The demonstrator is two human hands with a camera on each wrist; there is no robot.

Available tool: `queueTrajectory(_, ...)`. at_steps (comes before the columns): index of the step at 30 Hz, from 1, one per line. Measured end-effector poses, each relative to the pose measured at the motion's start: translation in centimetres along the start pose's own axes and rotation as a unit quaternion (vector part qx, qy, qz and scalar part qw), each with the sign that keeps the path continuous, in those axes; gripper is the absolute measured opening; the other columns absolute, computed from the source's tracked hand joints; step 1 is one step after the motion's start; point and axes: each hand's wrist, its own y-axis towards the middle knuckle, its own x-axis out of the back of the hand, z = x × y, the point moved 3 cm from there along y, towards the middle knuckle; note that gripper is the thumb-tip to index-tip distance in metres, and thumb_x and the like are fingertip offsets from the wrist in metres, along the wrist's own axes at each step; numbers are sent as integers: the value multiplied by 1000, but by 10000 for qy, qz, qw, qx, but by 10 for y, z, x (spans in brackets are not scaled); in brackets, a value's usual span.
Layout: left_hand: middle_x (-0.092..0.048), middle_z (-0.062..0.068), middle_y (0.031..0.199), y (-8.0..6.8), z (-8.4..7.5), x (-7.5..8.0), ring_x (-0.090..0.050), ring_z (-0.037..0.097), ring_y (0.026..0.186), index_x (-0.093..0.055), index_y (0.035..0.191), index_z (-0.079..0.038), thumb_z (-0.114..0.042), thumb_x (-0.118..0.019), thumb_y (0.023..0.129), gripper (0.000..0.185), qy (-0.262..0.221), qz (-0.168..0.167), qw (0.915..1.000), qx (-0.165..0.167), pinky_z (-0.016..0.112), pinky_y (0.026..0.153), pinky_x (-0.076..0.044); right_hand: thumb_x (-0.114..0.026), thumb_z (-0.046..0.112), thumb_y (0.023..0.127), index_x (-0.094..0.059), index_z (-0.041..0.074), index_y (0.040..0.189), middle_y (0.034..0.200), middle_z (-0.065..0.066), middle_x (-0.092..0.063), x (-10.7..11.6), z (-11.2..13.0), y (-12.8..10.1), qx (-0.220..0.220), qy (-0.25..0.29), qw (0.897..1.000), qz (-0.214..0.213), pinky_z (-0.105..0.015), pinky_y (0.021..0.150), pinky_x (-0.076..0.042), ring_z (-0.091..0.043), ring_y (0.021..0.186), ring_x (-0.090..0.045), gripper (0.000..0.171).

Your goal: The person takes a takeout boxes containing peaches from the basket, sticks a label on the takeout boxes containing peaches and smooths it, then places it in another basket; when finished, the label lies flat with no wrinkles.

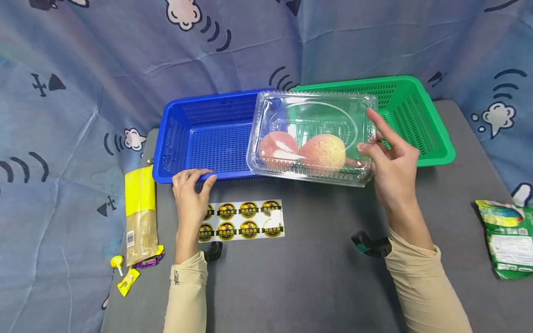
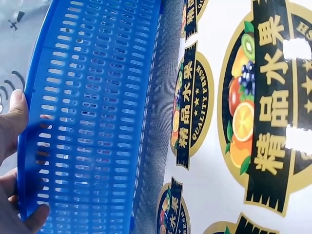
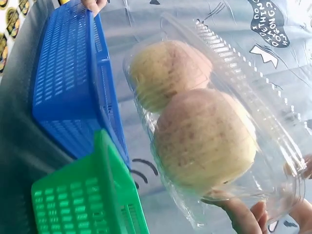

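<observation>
My right hand (image 1: 395,162) grips the right end of a clear plastic clamshell box (image 1: 312,111), holding it up over the inner edges of both baskets. Inside the box sit two round pinkish-yellow fruits that look like peaches (image 1: 325,150); the right wrist view shows them side by side through the plastic (image 3: 204,141). At the near rim of the blue basket (image 1: 220,175), my left hand (image 1: 190,194) has its fingers hooked over the edge. In the left wrist view, those fingers and thumb hold the rim of the basket (image 2: 92,107).
Behind the box stands a green basket (image 1: 433,125). A sheet of round fruit stickers (image 1: 249,219) lies in front of the blue one. At left are a yellow-and-tan packet (image 1: 141,212), a lollipop (image 1: 117,262) and wrapped sweets (image 1: 128,282). A green packet (image 1: 512,240) lies far right.
</observation>
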Motion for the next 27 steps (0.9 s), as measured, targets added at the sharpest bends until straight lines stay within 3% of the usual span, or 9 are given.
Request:
queueTrajectory(4, -67, 22, 124, -1, 1, 0, -46, 42, 131, -79, 112, -6, -31, -76, 98, 29, 7, -44, 10000, -62, 62, 120, -26, -52, -26, 91, -63, -2, 144, 90, -7, -49, 18, 4, -13, -80, 221, 9997, 42, -14, 48, -40, -11, 60, -49, 59)
queueTrajectory(8, -68, 22, 124, -1, 1, -1, -46, 43, 131, -79, 111, -6, -32, -76, 98, 29, 11, -48, 9999, -105, 63, 120, -26, -51, -29, 90, -59, -9, 144, 93, -8, -52, 35, 6, -26, -90, 295, 9990, 323, -17, 48, -39, -13, 60, -51, 59)
queueTrajectory(11, -67, 22, 124, -1, 1, -1, -45, 43, 132, -79, 112, -6, -32, -75, 98, 29, 8, -27, 10000, -72, 62, 120, -26, -52, -30, 89, -58, -11, 144, 98, -9, -55, 48, 5, -36, -45, 56, 9986, 523, -21, 47, -34, -13, 58, -46, 58)
queueTrajectory(13, -67, 22, 124, -1, 1, -1, -45, 43, 132, -80, 112, -7, -31, -75, 98, 29, 15, -12, 10000, -30, 62, 120, -26, -50, -32, 89, -58, -12, 144, 102, -10, -54, 55, 2, -44, -122, 47, 9978, 651, -20, 49, -41, -13, 58, -44, 59)
queueTrajectory(15, -67, 22, 125, -1, 2, -1, -45, 42, 133, -80, 113, -7, -32, -75, 99, 29, 14, 17, 10000, -2, 62, 120, -26, -48, -34, 88, -56, -14, 144, 105, -10, -56, 64, 0, -52, -154, 97, 9970, 752, -18, 48, -41, -12, 55, -41, 60)
queueTrajectory(17, -67, 22, 125, 0, 2, -1, -45, 43, 132, -79, 113, -7, -32, -75, 99, 29, 24, 23, 10000, -1, 62, 120, -26, -44, -35, 86, -54, -16, 144, 108, -10, -59, 73, -3, -60, -190, 171, 9962, 837, -18, 52, -46, -12, 56, -47, 62)
queueTrajectory(23, -68, 22, 124, 0, 2, -1, -46, 43, 131, -80, 112, -6, -31, -76, 98, 29, 53, -45, 9999, -74, 62, 119, -26, -37, -38, 83, -50, -18, 146, 121, -8, -68, 99, -7, -78, -217, 136, 9927, 1180, -18, 68, -57, -10, 81, -69, 67)
queueTrajectory(27, -68, 22, 124, 0, 1, -1, -45, 43, 132, -80, 112, -7, -31, -76, 98, 28, 43, -22, 10000, -53, 62, 119, -26, -33, -39, 84, -47, -17, 149, 132, -14, -64, 117, -20, -89, -317, 580, 9851, 1591, -28, 75, -64, -15, 96, -75, 69)
